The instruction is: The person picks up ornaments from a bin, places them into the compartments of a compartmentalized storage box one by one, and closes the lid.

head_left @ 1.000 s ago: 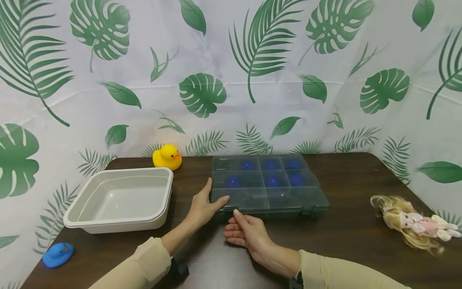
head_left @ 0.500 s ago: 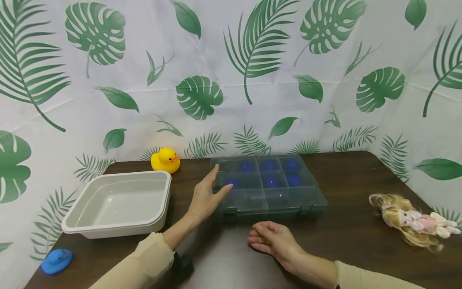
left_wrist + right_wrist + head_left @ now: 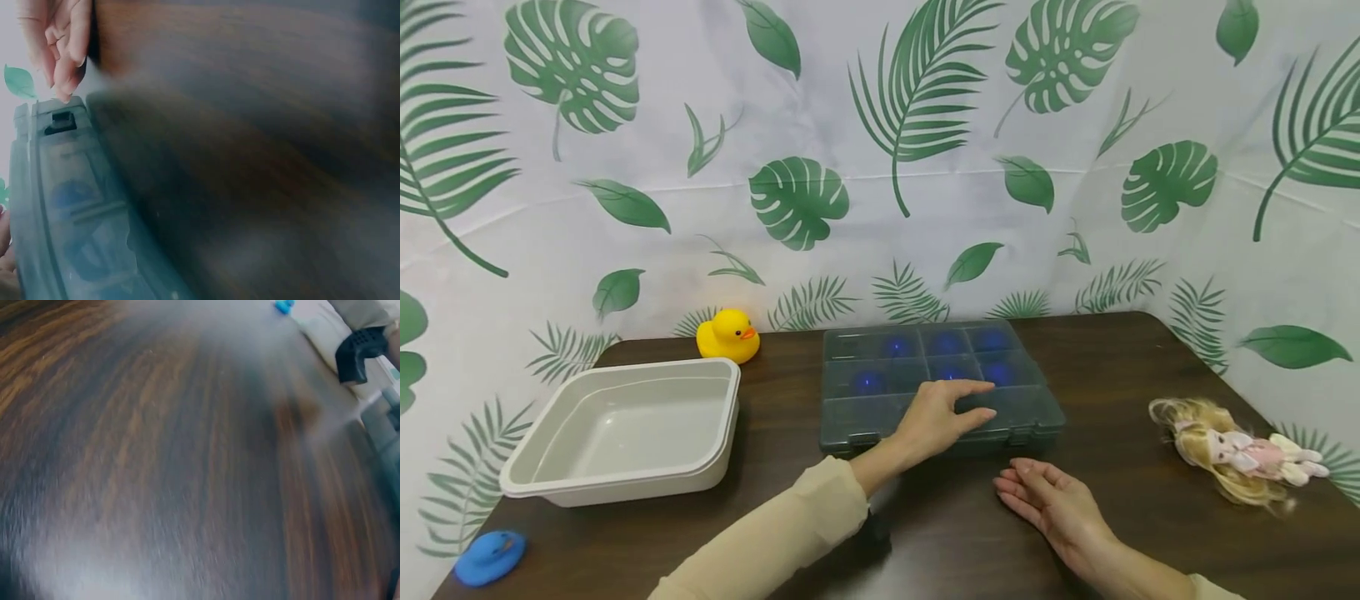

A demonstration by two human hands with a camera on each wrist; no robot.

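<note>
A translucent dark-green compartment box (image 3: 857,408) lies on the table with its lid down. Glossy blue round things (image 3: 868,382) show through the lid in the back and middle compartments. My left hand (image 3: 934,418) reaches across the box's front part, thumb and fingers spread, nothing between them. Just off the front right corner, my right hand (image 3: 1060,507) hovers palm turned inward, fingers loosely bent and holding nothing. The right front latch (image 3: 1021,435) is between the two hands; the left front latch (image 3: 863,438) is beside the left wrist. In the left wrist view, fingertips are right by a latch (image 3: 60,122).
A white plastic basin (image 3: 625,429) stands left of the box, with a yellow rubber duck (image 3: 728,336) behind it and a blue rubber duck (image 3: 490,557) at the front left. A blond doll (image 3: 1240,454) lies at the right. A leaf-print cloth (image 3: 865,125) hangs behind the table.
My left hand has moved right from the box's left front corner across its front. My right hand has left the left latch and shifted right to the other front corner. The lid stays down.
</note>
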